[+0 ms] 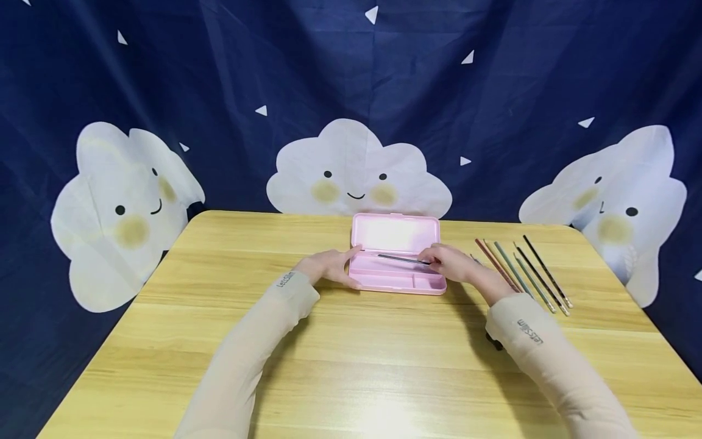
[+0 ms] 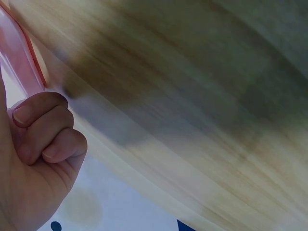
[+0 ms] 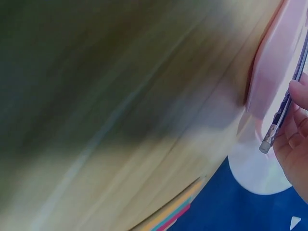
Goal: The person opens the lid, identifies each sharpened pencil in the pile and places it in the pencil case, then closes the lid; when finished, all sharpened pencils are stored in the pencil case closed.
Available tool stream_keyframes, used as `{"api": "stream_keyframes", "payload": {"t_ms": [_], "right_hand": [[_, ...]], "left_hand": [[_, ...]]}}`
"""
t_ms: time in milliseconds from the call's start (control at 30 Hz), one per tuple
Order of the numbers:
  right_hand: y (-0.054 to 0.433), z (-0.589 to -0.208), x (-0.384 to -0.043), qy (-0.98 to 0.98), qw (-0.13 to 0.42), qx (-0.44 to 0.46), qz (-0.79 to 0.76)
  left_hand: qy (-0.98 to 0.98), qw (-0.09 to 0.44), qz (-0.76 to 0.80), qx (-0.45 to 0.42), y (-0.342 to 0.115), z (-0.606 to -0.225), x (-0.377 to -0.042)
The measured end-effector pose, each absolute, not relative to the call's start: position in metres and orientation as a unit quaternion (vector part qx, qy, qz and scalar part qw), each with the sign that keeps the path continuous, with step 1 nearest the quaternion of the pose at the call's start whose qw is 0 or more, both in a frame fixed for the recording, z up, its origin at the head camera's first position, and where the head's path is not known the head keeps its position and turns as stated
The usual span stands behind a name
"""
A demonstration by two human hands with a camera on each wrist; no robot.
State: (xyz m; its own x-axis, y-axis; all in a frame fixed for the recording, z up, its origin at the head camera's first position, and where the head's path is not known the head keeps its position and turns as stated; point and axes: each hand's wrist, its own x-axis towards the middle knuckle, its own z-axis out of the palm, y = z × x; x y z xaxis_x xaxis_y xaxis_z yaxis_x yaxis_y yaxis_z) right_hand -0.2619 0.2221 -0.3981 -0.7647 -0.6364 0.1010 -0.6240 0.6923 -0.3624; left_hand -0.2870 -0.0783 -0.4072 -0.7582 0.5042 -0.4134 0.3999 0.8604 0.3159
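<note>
A pink pencil case lies with its lid raised at the back of the wooden table. At its left end, my left hand holds the side between thumb and forefinger; the other fingers curl in, as the left wrist view shows. Above the case's long compartment, my right hand pinches a dark pencil near its eraser end. That pencil's metal band and pale eraser stick out past the fingers in the right wrist view. The pencil slants across the case, its tip toward the left.
Several pencils in red, yellow, green and black lie side by side on the table, right of the case. Part of that group is hidden behind my right forearm. A blue curtain with white clouds hangs behind the table.
</note>
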Motion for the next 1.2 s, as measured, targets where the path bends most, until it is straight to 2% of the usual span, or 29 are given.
{"api": "stream_keyframes", "payload": {"t_ms": [500, 1200], "right_hand": [[0.187, -0.401, -0.274, 0.907, 0.050, -0.370, -0.197], [0.194, -0.412, -0.273, 0.894, 0.083, -0.352, -0.264]], "left_hand": [[0.933, 0.240, 0.102, 0.249, -0.079, -0.404, -0.289], [0.932, 0.247, 0.099, 0.247, -0.079, -0.406, -0.287]]}}
